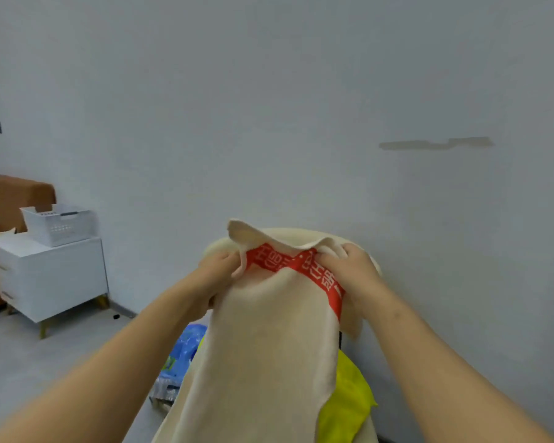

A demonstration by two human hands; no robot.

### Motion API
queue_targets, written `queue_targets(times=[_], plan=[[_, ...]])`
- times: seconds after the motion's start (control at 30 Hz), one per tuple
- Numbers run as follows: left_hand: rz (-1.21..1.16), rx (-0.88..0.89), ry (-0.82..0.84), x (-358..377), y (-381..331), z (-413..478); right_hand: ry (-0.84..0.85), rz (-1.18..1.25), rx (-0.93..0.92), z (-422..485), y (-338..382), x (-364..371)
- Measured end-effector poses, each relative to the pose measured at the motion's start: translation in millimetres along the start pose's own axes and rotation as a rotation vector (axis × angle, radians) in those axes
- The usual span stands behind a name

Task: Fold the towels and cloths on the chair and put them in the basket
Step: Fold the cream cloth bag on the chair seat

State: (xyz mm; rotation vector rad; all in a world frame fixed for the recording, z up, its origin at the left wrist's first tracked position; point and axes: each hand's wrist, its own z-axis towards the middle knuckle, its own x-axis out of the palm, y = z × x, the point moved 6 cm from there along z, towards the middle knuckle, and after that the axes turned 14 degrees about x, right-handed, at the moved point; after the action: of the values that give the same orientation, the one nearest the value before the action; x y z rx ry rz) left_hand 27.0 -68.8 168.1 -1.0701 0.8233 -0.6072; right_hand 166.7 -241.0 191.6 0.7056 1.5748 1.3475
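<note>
I hold up a cream towel (263, 353) with a red printed band (296, 265) near its top edge. My left hand (218, 270) pinches the towel's upper left edge. My right hand (352, 270) grips the upper right edge, fingers curled over the fabric. The towel hangs down in front of me and hides most of the chair. A bright yellow cloth (346, 401) and a blue patterned cloth (183, 353) lie below, partly covered by the towel. The white slotted basket (60, 223) stands on a white cabinet at the far left.
The white cabinet (48, 276) with gold legs stands by the wall at left, beside a brown sofa (10, 199). Grey floor (29, 362) spreads between the cabinet and me. A plain grey wall fills the background.
</note>
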Motion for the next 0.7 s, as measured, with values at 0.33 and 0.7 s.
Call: queue_targets(times=[0.33,0.7], plan=[[-0.12,-0.19,0.266,36.4,115.4,9.2,0.093,0.058,0.394,56.6,-129.9,51.4],[0.745,0.234,0.359,38.9,173.5,78.2,-0.108,-0.403,0.284,114.0,-187.2,69.9]])
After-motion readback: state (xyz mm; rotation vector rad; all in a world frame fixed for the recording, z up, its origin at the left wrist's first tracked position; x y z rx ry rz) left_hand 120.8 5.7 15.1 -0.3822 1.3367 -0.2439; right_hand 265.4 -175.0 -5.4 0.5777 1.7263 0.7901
